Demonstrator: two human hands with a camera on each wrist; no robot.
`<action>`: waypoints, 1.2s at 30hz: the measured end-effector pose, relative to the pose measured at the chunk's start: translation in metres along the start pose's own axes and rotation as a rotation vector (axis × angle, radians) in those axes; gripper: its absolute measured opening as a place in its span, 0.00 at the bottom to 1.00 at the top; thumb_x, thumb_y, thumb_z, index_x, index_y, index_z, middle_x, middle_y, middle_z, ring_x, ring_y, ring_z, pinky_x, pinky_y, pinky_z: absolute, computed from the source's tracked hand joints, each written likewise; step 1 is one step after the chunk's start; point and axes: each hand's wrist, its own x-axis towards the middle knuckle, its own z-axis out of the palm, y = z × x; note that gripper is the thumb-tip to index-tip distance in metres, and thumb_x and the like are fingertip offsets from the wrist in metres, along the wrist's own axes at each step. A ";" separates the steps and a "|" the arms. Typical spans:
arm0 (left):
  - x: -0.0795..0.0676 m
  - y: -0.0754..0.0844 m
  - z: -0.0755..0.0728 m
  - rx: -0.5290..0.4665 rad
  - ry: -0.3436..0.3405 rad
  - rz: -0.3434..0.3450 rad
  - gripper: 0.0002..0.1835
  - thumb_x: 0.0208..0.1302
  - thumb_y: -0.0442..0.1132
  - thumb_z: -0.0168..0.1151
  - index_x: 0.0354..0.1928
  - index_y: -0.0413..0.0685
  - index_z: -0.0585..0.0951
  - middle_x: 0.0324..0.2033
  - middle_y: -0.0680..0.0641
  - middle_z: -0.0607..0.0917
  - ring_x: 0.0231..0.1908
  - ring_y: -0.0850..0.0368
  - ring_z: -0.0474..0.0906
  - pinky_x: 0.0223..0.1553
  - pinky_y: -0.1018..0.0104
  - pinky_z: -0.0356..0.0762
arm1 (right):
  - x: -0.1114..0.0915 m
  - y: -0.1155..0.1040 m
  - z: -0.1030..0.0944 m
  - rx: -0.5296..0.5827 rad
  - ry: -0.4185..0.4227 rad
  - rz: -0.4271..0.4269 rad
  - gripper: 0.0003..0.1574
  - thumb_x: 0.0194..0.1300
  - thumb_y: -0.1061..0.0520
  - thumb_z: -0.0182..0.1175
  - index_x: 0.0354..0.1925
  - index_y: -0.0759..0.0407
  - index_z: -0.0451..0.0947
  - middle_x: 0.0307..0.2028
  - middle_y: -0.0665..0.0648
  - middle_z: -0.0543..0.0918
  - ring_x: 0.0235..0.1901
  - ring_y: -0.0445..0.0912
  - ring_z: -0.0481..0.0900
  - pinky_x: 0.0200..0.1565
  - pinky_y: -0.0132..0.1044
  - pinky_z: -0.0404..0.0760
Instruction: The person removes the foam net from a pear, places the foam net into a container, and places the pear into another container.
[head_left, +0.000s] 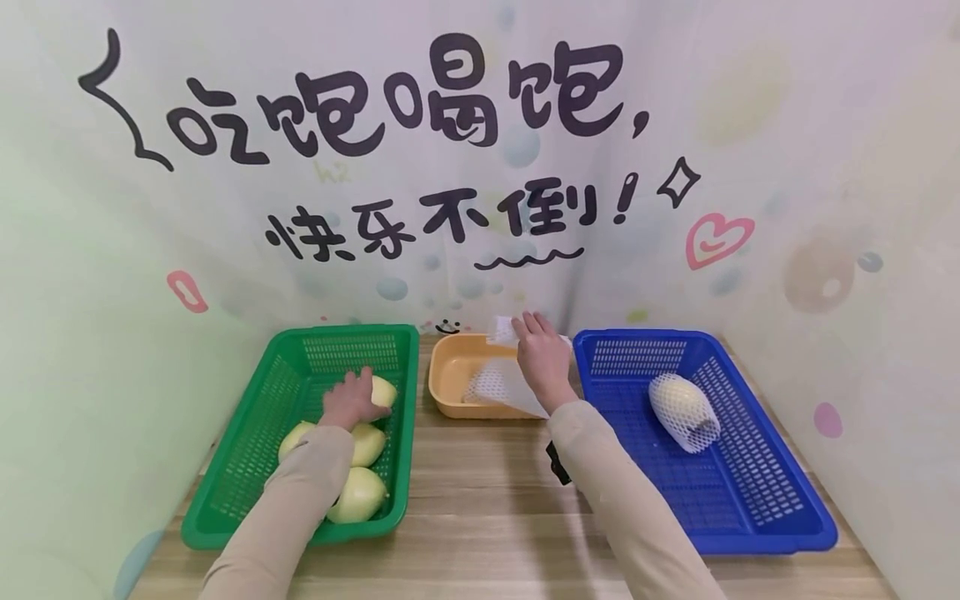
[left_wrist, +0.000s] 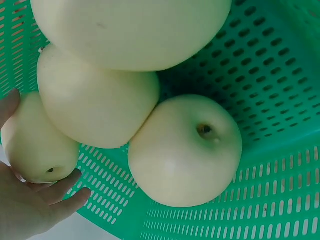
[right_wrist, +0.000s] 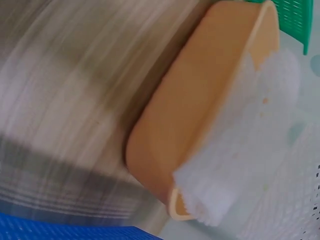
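In the green basket point(head_left: 408, 467), my left hand point(head_left: 348, 400) grips the farthest pale yellow pear point(head_left: 385, 392). The left wrist view has the thumb above this pear point(left_wrist: 40, 145) and fingers point(left_wrist: 70, 202) beneath it. Several other pears, such as the nearest one point(head_left: 360, 496), lie close by. Over the orange tray point(head_left: 442, 392), my right hand point(head_left: 543, 362) pinches a white foam net point(head_left: 504, 331) that hangs down across the tray's right side. In the right wrist view the foam net point(right_wrist: 240, 145) covers part of the rim; the hand itself is outside that view.
A blue basket point(head_left: 813, 525) stands on the right with one pear in a foam net sleeve point(head_left: 684, 412). More netting point(head_left: 487, 383) shows at the orange tray. Behind the wooden table point(head_left: 465, 500) hangs a printed cloth point(head_left: 390, 183). A black strap point(head_left: 557, 464) is at the right wrist.
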 end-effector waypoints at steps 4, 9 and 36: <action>-0.002 0.003 0.002 0.006 -0.011 0.008 0.46 0.54 0.48 0.65 0.65 0.31 0.53 0.55 0.25 0.63 0.52 0.26 0.62 0.49 0.35 0.60 | -0.011 -0.001 0.012 -0.031 -0.007 -0.022 0.19 0.54 0.68 0.58 0.45 0.56 0.82 0.47 0.57 0.80 0.49 0.50 0.76 0.30 0.47 0.79; -0.002 0.005 0.004 0.024 -0.019 0.009 0.46 0.54 0.48 0.65 0.65 0.31 0.53 0.56 0.25 0.63 0.53 0.26 0.61 0.49 0.35 0.59 | -0.025 -0.007 0.021 -0.001 -0.131 -0.010 0.19 0.51 0.66 0.60 0.43 0.58 0.81 0.41 0.58 0.80 0.43 0.52 0.76 0.25 0.46 0.78; -0.001 0.004 0.010 0.131 0.037 0.016 0.39 0.50 0.45 0.69 0.59 0.32 0.62 0.51 0.29 0.70 0.51 0.30 0.63 0.48 0.38 0.61 | -0.050 -0.002 0.028 0.140 -0.856 0.139 0.40 0.68 0.33 0.34 0.69 0.52 0.54 0.62 0.61 0.65 0.63 0.57 0.56 0.62 0.57 0.44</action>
